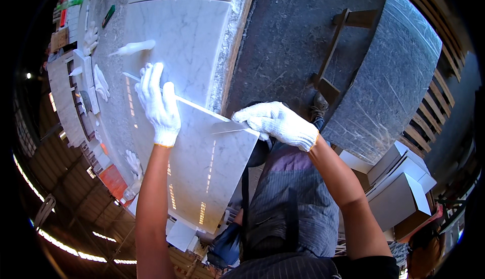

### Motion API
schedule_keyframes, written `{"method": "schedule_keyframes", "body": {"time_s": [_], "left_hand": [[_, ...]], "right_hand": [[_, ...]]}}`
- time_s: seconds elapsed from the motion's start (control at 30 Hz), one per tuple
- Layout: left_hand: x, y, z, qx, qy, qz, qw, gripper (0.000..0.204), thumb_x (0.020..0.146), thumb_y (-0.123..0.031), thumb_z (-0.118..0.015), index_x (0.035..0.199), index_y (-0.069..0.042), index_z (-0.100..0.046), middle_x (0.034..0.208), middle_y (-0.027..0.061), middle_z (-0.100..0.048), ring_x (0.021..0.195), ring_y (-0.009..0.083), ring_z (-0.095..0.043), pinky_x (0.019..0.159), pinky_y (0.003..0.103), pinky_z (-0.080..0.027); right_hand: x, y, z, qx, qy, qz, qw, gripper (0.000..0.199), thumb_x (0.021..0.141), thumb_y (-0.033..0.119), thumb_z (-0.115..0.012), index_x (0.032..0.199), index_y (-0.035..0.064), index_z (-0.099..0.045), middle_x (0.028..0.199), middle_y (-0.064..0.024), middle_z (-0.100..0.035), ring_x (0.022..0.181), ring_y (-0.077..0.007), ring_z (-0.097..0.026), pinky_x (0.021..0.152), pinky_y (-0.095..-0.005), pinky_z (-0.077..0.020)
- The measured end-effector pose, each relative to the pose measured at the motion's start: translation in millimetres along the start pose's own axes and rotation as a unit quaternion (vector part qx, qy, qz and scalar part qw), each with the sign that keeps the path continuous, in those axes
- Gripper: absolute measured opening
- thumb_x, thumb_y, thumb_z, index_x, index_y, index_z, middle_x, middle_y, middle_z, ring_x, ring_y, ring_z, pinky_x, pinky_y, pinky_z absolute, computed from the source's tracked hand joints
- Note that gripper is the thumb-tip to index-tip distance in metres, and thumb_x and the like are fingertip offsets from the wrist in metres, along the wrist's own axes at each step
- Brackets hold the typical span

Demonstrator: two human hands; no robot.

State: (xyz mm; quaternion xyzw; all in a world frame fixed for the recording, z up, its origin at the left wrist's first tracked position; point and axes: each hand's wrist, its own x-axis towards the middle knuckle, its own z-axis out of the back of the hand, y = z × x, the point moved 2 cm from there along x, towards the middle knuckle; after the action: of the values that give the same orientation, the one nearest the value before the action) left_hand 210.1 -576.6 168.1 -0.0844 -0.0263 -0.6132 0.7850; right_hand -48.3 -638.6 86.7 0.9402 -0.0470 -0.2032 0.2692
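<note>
Figure. Lifting a polished marble slab at the edge of a stone table, seen from the worker's head.

The left hand (159, 104), gloved in white knit, lies closed over the far long edge of the marble slab (202, 168), fingers pointing away from the body and wrapped onto the edge. The right hand (278, 122), gloved alike, grips the slab's right corner, its fingers curled over the edge; how far they reach beneath cannot be told. The slab itself is white with grey veins and a glossy face that mirrors rows of lamps; it stands tilted, its upper edge in both hands and its lower edge down toward the worker's apron (288, 213).

Beyond the slab's upper edge lies the table (182, 36), topped with a larger sheet of the same white marble with a rough right rim. On it, just past the left hand, rests a white pointed tube (134, 48). Left of the slab, spare white gloves (101, 83) and small tiles lie along the table's side. Right of the slab, across dark floor (288, 31), a grey stone panel (389, 77) leans on a wooden rack (429, 112); below it stand pale boxes (399, 188).

Good practice, as judged here: keep the two hands well apart on the upper edge so the weight is shared, hold the slab near upright rather than flat, since thin stone carried flat may crack, and keep fingers clear of the table's rough rim.
</note>
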Motion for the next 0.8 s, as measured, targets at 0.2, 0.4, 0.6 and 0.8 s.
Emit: {"method": "schedule_keyframes", "body": {"time_s": [0.2, 0.4, 0.6, 0.8], "left_hand": [[-0.8, -0.3, -0.4, 0.0, -0.009, -0.008, 1.0, 0.043, 0.094, -0.019, -0.048, 0.135, -0.005, -0.047, 0.137, 0.0177, -0.045, 0.133, 0.0348, -0.036, 0.11, 0.049, -0.02], [-1.1, -0.9, -0.5, 0.007, -0.005, 0.0, 1.0, 0.042, 0.094, -0.018, -0.048, 0.134, -0.004, -0.048, 0.137, 0.0176, -0.046, 0.132, 0.0347, -0.037, 0.109, 0.048, -0.023], [-0.7, 0.9, -0.3, 0.001, -0.008, -0.01, 1.0, 0.041, 0.095, -0.016, -0.046, 0.133, -0.003, -0.049, 0.136, 0.0185, -0.046, 0.131, 0.0347, -0.037, 0.109, 0.046, -0.025], [-2.1, 4.5, -1.6, -0.007, -0.005, -0.01, 1.0, 0.041, 0.095, -0.016, -0.046, 0.133, -0.002, -0.048, 0.135, 0.0185, -0.047, 0.131, 0.0346, -0.038, 0.109, 0.046, -0.025]], "right_hand": [[-21.8, -22.8, 8.8, 0.199, 0.011, 0.001, 0.98, 0.029, 0.091, 0.02, -0.064, 0.113, 0.0007, -0.067, 0.08, -0.0034, -0.061, 0.061, -0.0075, -0.047, 0.053, -0.0217, -0.0391], [-28.3, -73.5, -2.5, 0.49, 0.004, 0.009, 0.872, 0.04, 0.087, 0.011, -0.067, 0.123, 0.0034, -0.051, 0.084, -0.0058, -0.064, 0.07, -0.0118, -0.06, 0.062, -0.0279, -0.0495], [-9.3, -92.4, -46.6, 0.481, 0.025, 0.021, 0.876, 0.04, 0.087, 0.026, -0.069, 0.118, 0.0038, -0.056, 0.112, -0.0055, -0.062, 0.108, -0.015, -0.056, 0.09, -0.0315, -0.0508], [3.5, -99.2, -63.1, 0.516, 0.043, 0.067, 0.853, 0.063, 0.082, 0.02, -0.074, 0.135, 0.0038, -0.046, 0.13, -0.0064, -0.054, 0.114, -0.0154, -0.054, 0.096, -0.032, -0.0477]]}}
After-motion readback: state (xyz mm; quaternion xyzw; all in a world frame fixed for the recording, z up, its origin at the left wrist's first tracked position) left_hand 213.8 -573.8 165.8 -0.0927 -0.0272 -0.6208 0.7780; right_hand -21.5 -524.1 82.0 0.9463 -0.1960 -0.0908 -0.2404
